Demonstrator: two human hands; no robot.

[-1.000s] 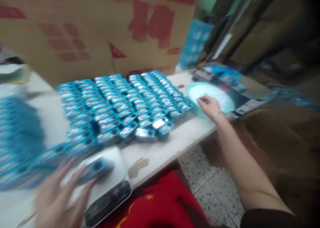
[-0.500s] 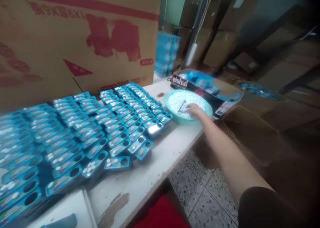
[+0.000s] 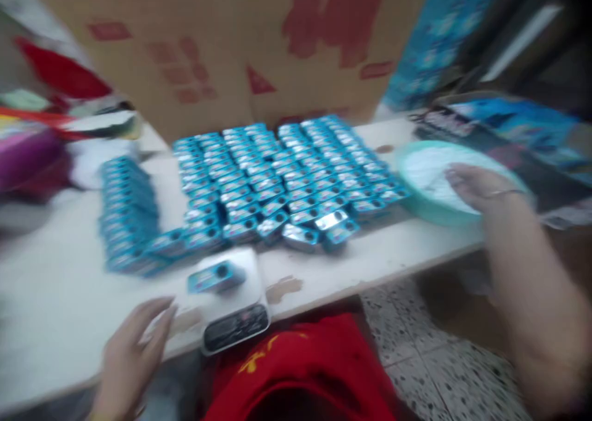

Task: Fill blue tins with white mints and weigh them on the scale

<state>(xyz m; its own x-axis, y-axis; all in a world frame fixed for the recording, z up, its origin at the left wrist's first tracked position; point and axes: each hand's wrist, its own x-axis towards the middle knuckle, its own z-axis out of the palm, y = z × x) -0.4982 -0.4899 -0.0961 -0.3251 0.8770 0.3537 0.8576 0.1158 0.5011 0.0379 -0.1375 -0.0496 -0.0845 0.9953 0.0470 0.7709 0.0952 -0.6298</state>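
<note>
My left hand (image 3: 136,347) is over the table's front edge, thumb and fingers apart with nothing between them. Just right of it a white digital scale (image 3: 252,282) with a dark panel carries one small blue tin (image 3: 210,278). My right hand (image 3: 476,187) reaches into a mint-green basin (image 3: 425,208) of small white tablets (image 3: 428,162). Its fingers are drawn together at the tablets; blur hides what they grip. Between the hands stand rows of similar blue tins (image 3: 296,183), many with white tablets on top.
A tall cardboard box (image 3: 222,57) stands behind the rows. At left is a separate column of blue tins (image 3: 129,217), with a purple bundle (image 3: 32,156) beyond. Right of the basin, a dark printed carton (image 3: 499,143) holds blue packets. Speckled floor tiles (image 3: 430,359) lie below the table edge.
The view has swung left and down, bringing my left hand, the whole scale and the tin on it into sight. My right hand is still at the basin.
</note>
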